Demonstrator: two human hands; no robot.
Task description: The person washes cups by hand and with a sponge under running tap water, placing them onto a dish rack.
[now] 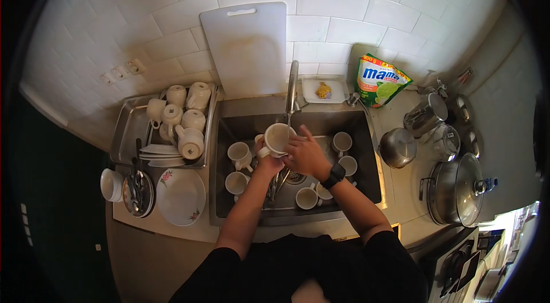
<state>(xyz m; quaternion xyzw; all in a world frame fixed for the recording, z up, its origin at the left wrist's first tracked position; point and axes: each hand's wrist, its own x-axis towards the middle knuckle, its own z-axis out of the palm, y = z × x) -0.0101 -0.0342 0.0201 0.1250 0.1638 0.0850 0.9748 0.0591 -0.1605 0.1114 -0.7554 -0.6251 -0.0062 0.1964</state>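
Observation:
Below the faucet (293, 88), my left hand (269, 161) is closed around a white mug (277, 138), its opening tilted up. Water seems to run from the spout at the mug's right rim. My right hand (306, 155), with a black watch on the wrist, is against the mug's right side with fingers stretched out; some fingertips are hidden. Several more white mugs stand in the steel sink, among them one at the left (239, 154) and one at the right (342, 141). Under my hands lies some metal cutlery (278, 183) near the drain.
Left of the sink, a metal tray (121, 137) holds several upturned mugs and stacked saucers. A floral plate (181, 197) and a bowl of cutlery (138, 193) sit in front. Behind are a cutting board (246, 51) and a detergent pouch (380, 81); pots (458, 191) stand right.

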